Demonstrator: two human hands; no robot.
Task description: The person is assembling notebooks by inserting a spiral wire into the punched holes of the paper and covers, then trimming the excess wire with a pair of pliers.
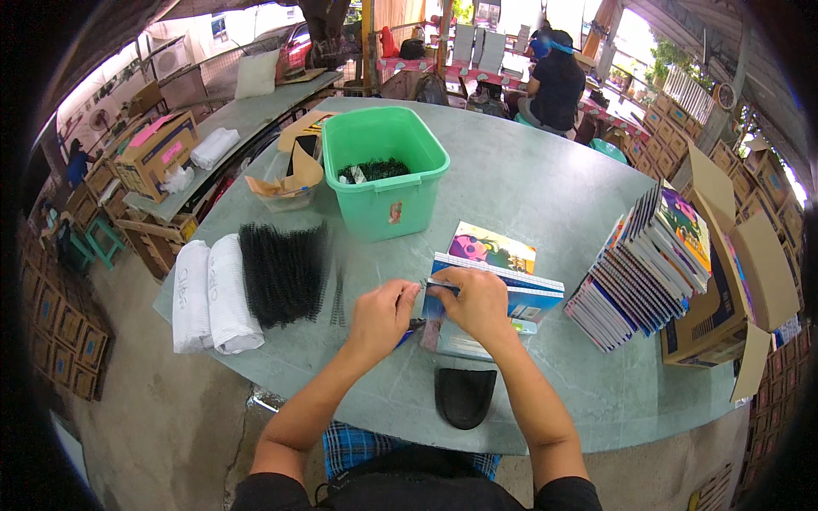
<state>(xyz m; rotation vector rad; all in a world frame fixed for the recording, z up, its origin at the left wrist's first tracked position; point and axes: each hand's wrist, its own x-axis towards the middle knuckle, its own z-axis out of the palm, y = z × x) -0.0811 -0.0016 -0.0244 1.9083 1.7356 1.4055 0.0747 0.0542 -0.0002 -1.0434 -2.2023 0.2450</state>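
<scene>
Looks like you're mid-binding at frame centre: your right hand (479, 300) is clamped flat over the blue notebook stack (511, 294) while your left hand (383, 311) pinches a black spiral coil (415, 324) at its edge, so next comes careful threading.

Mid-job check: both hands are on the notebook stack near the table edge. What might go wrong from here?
1. The left hand and right hand work the spine end of the notebook stack; loose sheets may shift out of line.
2. The leaning pile of notebooks could slide if bumped.
3. The black pad lies at the table edge and may get knocked off.
</scene>
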